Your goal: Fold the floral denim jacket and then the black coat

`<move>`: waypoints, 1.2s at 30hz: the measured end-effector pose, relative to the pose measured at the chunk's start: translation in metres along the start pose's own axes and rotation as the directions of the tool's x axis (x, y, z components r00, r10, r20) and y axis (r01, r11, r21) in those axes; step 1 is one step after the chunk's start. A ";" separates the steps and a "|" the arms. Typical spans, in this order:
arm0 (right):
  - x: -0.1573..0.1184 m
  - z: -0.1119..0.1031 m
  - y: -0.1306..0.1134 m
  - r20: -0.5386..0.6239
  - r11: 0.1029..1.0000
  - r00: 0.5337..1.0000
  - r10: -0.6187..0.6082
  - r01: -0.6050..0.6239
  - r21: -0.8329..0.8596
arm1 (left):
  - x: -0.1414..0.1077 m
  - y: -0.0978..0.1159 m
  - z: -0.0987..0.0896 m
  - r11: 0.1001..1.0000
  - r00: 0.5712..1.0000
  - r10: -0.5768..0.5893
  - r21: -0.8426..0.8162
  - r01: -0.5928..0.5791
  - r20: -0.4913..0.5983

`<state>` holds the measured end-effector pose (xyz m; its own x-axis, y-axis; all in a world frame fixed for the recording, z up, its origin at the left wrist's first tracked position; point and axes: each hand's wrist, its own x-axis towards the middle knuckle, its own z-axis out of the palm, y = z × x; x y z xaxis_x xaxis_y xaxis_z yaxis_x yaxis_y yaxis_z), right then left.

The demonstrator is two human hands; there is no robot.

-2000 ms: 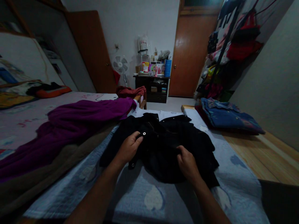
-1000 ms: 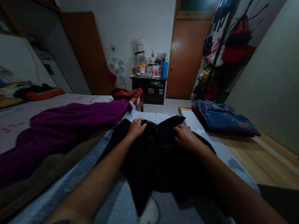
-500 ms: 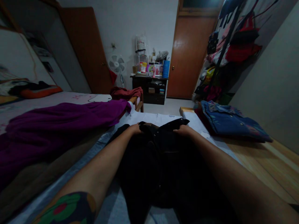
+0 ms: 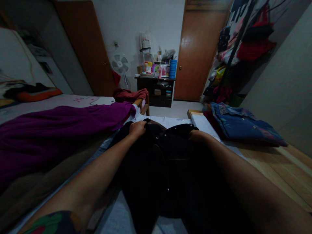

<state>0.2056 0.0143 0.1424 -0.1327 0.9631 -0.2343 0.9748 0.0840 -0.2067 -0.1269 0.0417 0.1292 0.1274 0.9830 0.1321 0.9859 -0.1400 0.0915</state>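
A black jacket (image 4: 156,175) with metal snap buttons lies spread on a pale sheet (image 4: 117,214) in front of me. At its upper left edge, near the collar, my left hand (image 4: 137,128) is closed on the fabric. My right hand (image 4: 197,135) grips the upper right side, its fingers mostly hidden in the dark cloth. Between the two hands the collar stands slightly raised, with snaps showing along it. Much of the jacket's lower part is too dark to make out.
On the right, a folded blue denim garment (image 4: 243,122) rests on a wooden board (image 4: 275,165). A purple blanket (image 4: 65,126) covers the left side. Farther back are a dark cabinet (image 4: 156,94), a white fan (image 4: 120,63), a wooden door (image 4: 195,55) and hanging bags (image 4: 255,48).
My left hand has moved slightly up and left, still holding the jacket. The right hand has shifted a little right and sunk deeper into the cloth. The view has tilted slightly.
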 end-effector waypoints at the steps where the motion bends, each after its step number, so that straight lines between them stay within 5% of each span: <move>1: -0.001 -0.005 0.000 0.022 1.000 1.000 -0.009 0.009 -0.008 | -0.001 0.001 -0.006 1.000 1.000 0.007 0.011 -0.007 -0.024; 4: -0.006 -0.023 0.003 -0.001 0.999 1.000 -0.019 0.019 -0.025 | -0.002 0.002 -0.023 0.997 0.993 0.048 0.059 -0.041 -0.108; 7: -0.013 -0.038 0.007 -0.185 0.996 0.981 0.055 -0.068 -0.062 | 0.001 0.002 -0.035 0.995 0.978 0.047 0.098 -0.028 -0.203; 11: -0.022 -0.037 0.012 -0.463 0.949 0.859 0.220 -0.299 -0.103 | 0.007 0.006 -0.032 0.994 0.967 -0.061 0.073 0.081 -0.246; 14: -0.027 -0.024 0.017 -0.364 0.933 0.895 0.256 -0.328 -0.149 | 0.002 0.014 -0.020 0.995 0.975 -0.096 -0.015 0.095 -0.203; 17: -0.035 -0.014 0.012 -0.283 0.941 0.931 0.232 -0.289 -0.177 | -0.022 0.024 -0.014 0.992 0.984 -0.011 -0.127 -0.012 -0.181; 21: -0.061 -0.013 -0.022 -0.391 0.957 0.919 0.048 -0.154 -0.245 | -0.086 0.038 -0.016 0.908 0.966 0.192 -0.342 -0.241 -0.170; 24: -0.095 -0.004 -0.060 -0.267 0.975 0.952 -0.147 0.094 -0.202 | -0.145 0.045 -0.014 0.815 0.937 0.349 -0.501 -0.290 0.025; 26: -0.118 0.012 -0.082 -0.127 0.977 0.977 -0.174 0.155 -0.147 | -0.177 0.047 -0.008 0.793 0.917 0.383 -0.550 -0.262 0.116; 31: -0.162 0.071 -0.103 0.057 0.986 0.991 -0.125 0.130 -0.100 | -0.217 0.048 0.009 0.880 0.887 0.338 -0.441 -0.179 0.315; 36: -0.183 0.115 -0.099 0.014 0.999 0.999 -0.031 0.031 -0.037 | -0.232 0.061 0.013 0.959 0.910 0.219 -0.248 -0.135 0.352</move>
<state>0.1133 -0.2000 0.0965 -0.1650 0.9563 -0.2413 0.9761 0.1233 -0.1788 -0.0954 -0.1933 0.0915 0.3698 0.9057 -0.2072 0.9018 -0.2962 0.3148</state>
